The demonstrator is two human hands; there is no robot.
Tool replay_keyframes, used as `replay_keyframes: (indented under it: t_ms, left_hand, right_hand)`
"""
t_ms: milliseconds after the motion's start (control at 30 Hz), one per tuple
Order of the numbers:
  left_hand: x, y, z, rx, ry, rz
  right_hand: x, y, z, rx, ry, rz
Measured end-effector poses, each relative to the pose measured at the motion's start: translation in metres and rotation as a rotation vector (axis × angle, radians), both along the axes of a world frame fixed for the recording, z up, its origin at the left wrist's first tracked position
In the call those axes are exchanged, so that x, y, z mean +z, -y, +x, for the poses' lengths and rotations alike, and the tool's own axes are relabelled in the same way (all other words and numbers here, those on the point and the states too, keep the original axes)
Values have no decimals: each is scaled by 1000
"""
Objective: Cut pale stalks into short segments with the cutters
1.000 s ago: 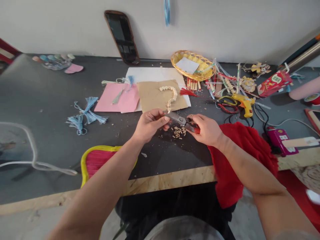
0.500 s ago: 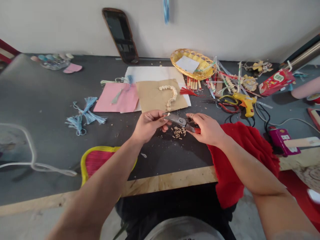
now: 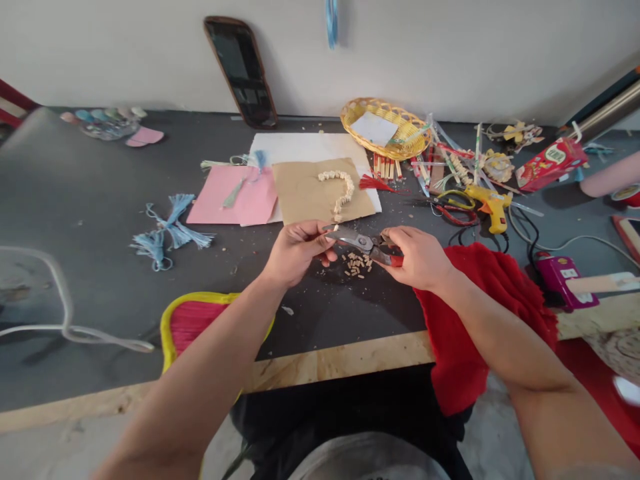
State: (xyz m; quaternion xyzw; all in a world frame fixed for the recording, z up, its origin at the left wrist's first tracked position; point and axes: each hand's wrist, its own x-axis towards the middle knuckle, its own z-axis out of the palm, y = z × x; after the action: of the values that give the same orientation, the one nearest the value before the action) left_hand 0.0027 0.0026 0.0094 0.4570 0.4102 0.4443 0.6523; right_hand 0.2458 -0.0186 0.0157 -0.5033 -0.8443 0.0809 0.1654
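Note:
My right hand [image 3: 419, 259] is closed around the red handles of metal shears [image 3: 361, 241], whose blades point left. Across from it, my left hand [image 3: 301, 252] pinches a small pale stick piece [image 3: 335, 228] at the blade tips; most of that piece is hidden by the fingers. Below the shears lies a little heap of short cut pieces [image 3: 357, 265] on the dark table. Just beyond the hands, a curved row of pale pieces [image 3: 345, 190] rests on brown paper [image 3: 305, 190].
Pink paper [image 3: 215, 197] and blue tassels [image 3: 175, 223] lie to the left. A wicker basket [image 3: 417, 137], yellow glue gun [image 3: 493, 205], scissors [image 3: 453, 205] and a red drink carton [image 3: 550, 163] stand or lie to the right. Red cloth [image 3: 480, 293] hangs over the front edge.
My right hand's fingers have shifted slightly on the shears' handles, and the blades have moved a little against the pale piece. My left hand stays nearly in place.

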Motion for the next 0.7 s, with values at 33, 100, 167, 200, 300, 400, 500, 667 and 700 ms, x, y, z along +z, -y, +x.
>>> replay_keyframes:
  t_ms: [33, 100, 167, 200, 300, 400, 500, 667, 700]
  left_hand:
    - [0, 0, 0, -5, -1, 3]
    - [0, 0, 0, -16, 1, 8]
    - [0, 0, 1, -25, 9, 29]
    - [0, 0, 2, -24, 13, 45]
    - [0, 0, 4, 19, -6, 96]
    - [-2, 1, 6, 101, -61, 125]
    - [-4, 1, 6, 117, -104, 148]
    - [-5, 0, 4, 89, -117, 148]
    - [-5, -1, 3, 80, -113, 146]
  right_hand:
    - [0, 1, 0, -7, 8, -7]
    - [0, 2, -1, -21, 25, -12]
    - [-1, 2, -2, -34, 26, -14]
    - [-2, 3, -3, -39, 19, -16]
    - [-5, 2, -4, -39, -17, -23]
    - [-6, 1, -3, -27, -28, -7]
    - [-6, -1, -1, -19, 5, 18]
    - [-6, -2, 0, -4, 6, 6]
    - [-6, -2, 0, -1, 1, 1]
